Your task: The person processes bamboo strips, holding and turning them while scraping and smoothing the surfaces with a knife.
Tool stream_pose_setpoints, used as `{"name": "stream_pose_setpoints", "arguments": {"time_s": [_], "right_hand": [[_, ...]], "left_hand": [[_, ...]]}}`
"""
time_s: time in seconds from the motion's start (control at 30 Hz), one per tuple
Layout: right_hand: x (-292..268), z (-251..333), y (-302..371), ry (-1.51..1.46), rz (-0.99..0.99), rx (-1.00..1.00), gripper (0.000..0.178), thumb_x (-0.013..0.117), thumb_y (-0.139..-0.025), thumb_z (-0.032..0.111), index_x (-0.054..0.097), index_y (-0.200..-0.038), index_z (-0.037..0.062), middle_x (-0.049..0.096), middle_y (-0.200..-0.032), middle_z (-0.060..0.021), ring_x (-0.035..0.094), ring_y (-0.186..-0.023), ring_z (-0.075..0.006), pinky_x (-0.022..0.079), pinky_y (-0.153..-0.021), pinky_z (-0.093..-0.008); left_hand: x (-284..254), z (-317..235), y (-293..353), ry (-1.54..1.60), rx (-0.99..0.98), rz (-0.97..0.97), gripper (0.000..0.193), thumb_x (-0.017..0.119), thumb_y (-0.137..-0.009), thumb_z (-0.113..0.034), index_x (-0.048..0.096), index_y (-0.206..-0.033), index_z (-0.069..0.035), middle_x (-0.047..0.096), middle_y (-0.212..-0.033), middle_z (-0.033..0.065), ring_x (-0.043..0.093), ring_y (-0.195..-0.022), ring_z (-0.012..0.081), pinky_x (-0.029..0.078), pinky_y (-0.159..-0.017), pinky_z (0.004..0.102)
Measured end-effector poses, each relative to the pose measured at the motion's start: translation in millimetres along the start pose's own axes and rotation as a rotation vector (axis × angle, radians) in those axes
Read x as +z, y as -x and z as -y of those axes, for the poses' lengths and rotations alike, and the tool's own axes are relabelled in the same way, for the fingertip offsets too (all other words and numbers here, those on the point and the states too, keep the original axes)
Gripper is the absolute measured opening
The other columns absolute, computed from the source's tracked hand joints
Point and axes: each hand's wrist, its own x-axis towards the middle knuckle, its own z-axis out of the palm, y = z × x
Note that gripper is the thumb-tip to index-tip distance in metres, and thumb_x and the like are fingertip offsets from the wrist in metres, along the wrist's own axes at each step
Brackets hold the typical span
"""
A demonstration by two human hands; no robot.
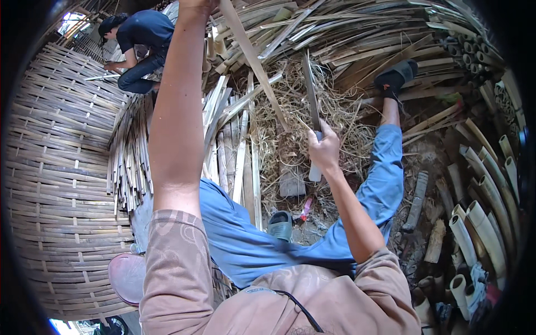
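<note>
My left arm stretches up to the top edge, where my left hand (196,3) is mostly cut off; it appears closed on the upper end of a long flat bamboo strip (251,58). That strip slants down to the right, its lower end close to my right hand. In my right hand (324,148), fingers are wrapped round the pale handle of a long knife (310,84). Its narrow dark blade points up and away, to the right of the strip and apart from it along most of its length. Beneath both lies a heap of thin curly bamboo shavings (340,106).
Split bamboo (357,33) is piled at the back, and cut bamboo tubes (486,223) stand at right. A woven bamboo panel (67,167) spans the left side. Another person (142,42) crouches at the far left. A wooden block (292,183) and slipper (280,225) lie between my legs.
</note>
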Motion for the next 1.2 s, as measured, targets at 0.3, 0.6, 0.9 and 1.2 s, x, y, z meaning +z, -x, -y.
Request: {"name": "stream_pose_setpoints", "arguments": {"time_s": [0.3,0.6,0.9,1.2], "right_hand": [[31.8,-16.5,26.9,0.196,0.206,-0.224,0.044,0.061,-0.093,0.008,0.055,-0.136,0.0015,0.067,-0.073,-0.0141,0.067,-0.062,-0.0285,0.053,-0.061,-0.0417],[33.6,-166.5,41.3,0.518,0.296,0.102,0.025,0.063,-0.087,0.019,0.065,-0.101,-0.0024,0.069,-0.095,-0.0295,0.066,-0.096,-0.0474,0.052,-0.086,-0.0534],[40.4,-199.1,36.4,0.557,0.289,0.172,0.025,0.061,-0.086,0.018,0.067,-0.099,-0.0030,0.069,-0.090,-0.0300,0.067,-0.095,-0.0471,0.051,-0.087,-0.0544],[38.5,-18.6,31.5,0.168,0.371,-0.027,0.032,0.063,-0.090,0.015,0.063,-0.118,-0.0022,0.066,-0.075,-0.0261,0.070,-0.075,-0.0385,0.056,-0.075,-0.0451]], "left_hand": [[-10.9,-8.9,1.5,-0.140,-0.001,-0.013,0.030,0.057,-0.099,-0.038,0.060,-0.091,-0.010,0.050,-0.064,0.0006,0.050,-0.055,0.0127,0.039,-0.051,0.0274],[-17.4,-16.7,-0.6,-0.279,0.089,-0.060,0.021,0.062,-0.094,-0.031,0.058,-0.089,-0.012,0.049,-0.066,-0.0015,0.049,-0.054,0.0114,0.038,-0.051,0.0260],[-66.4,9.5,-19.8,-0.051,-0.106,0.016,0.019,0.061,-0.096,-0.030,0.059,-0.090,-0.012,0.049,-0.064,-0.0009,0.044,-0.047,0.0112,0.034,-0.042,0.0272],[-19.4,-45.0,25.1,-0.102,-0.047,0.182,0.017,0.066,-0.092,-0.022,0.055,-0.082,-0.014,0.044,-0.068,-0.0043,0.041,-0.055,0.0081,0.032,-0.050,0.0237]]}}
